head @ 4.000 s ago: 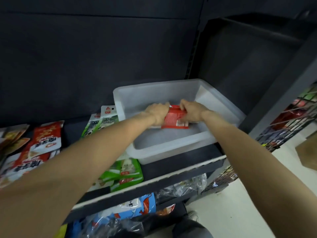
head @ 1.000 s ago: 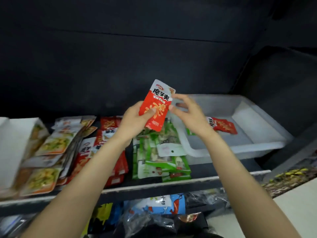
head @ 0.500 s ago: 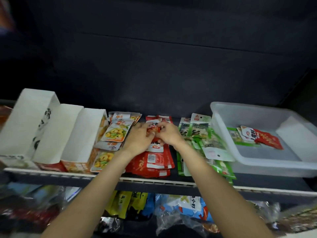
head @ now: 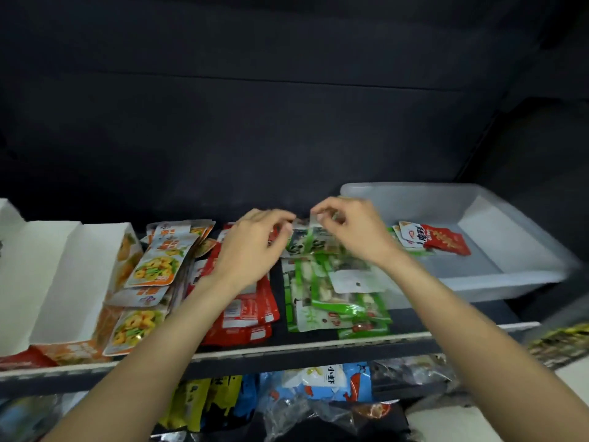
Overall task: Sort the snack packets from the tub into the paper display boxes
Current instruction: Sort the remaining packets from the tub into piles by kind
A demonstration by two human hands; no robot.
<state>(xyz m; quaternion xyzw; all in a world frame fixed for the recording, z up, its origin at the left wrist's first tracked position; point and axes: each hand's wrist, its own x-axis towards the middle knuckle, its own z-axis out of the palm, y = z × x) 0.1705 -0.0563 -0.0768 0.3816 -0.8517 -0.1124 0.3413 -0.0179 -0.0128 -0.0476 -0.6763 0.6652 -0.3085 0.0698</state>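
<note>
At the bottom of the frame, below the shelf edge (head: 318,344), blue and yellow bags (head: 322,382) lie on a lower level. Two bare forearms rise from the lower corners toward the middle. On the shelf, at centre, a stack of red packets (head: 251,309) lies just left of a stack of green packets (head: 334,301); a row of orange-and-yellow packets (head: 156,269) leans beside them at centre left, against the white paper display boxes (head: 70,279) at the left edge.

The left hand (head: 251,247) hovers over the far end of the red stack, fingers loosely curled; motion blur leaves it unclear whether they hold anything. The right hand (head: 353,231) is just right of it, over the far end of the green stack, thumb and forefinger pinching the white top edge of a green packet (head: 314,240).

Farther back at centre right sits the translucent tub (head: 510,282), touching the green stack's right side. Inside it lie a red packet (head: 443,240) and others partly under it.
</note>
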